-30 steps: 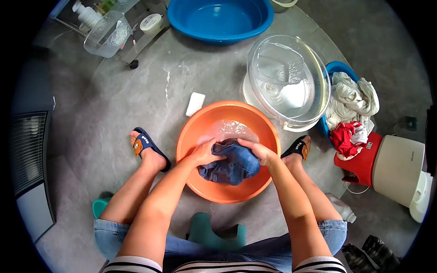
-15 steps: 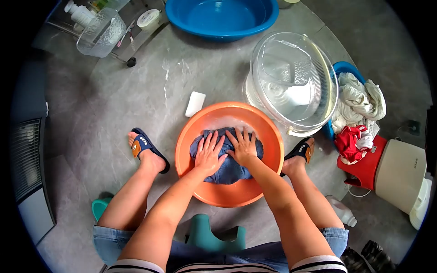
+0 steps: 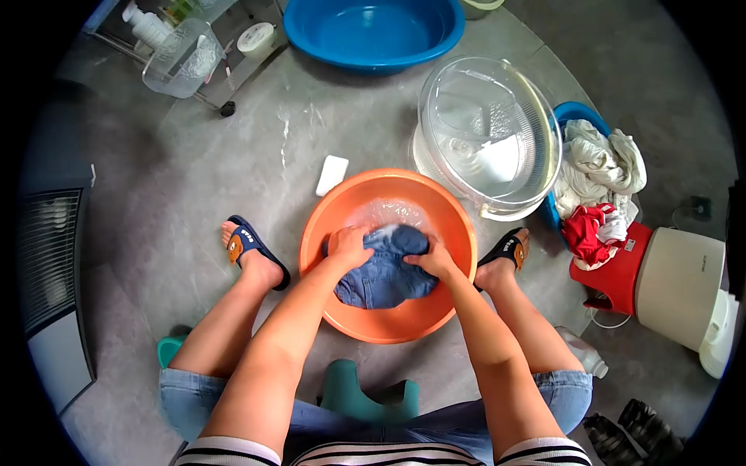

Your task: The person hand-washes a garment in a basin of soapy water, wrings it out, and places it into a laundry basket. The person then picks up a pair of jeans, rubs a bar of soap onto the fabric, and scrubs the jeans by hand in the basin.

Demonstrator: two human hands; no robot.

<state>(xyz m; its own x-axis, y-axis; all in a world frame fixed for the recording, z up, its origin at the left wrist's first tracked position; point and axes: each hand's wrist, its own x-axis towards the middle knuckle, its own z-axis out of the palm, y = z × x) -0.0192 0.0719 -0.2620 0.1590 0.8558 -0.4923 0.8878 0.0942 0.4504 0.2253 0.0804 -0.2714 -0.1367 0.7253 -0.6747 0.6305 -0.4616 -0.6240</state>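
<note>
A wet blue denim garment (image 3: pixel 378 276) lies bunched in an orange basin (image 3: pixel 388 332) on the floor between my feet. My left hand (image 3: pixel 350 248) grips the cloth's upper left part, its fingers curled and partly hidden. On the right side, my right hand (image 3: pixel 434 259) holds a fold of the same garment, thumb over it and fingers tucked beneath. Sudsy water (image 3: pixel 388 211) shows in the basin beyond the cloth. Just outside the rim, at the upper left, a white bar (image 3: pixel 332 175), perhaps soap, rests on the floor.
A clear lidded tub (image 3: pixel 489 140) stands close right of the basin. Farther right are a blue basin of white and red laundry (image 3: pixel 594 175) and a red-and-cream appliance (image 3: pixel 676 287). A large blue basin (image 3: pixel 373 39) lies ahead. A teal stool (image 3: pixel 365 396) is below me.
Both hands have gone from lying flat on the denim with fingers spread to gripping its sides. They are farther apart, and the garment's far edge is folded up, showing more suds.
</note>
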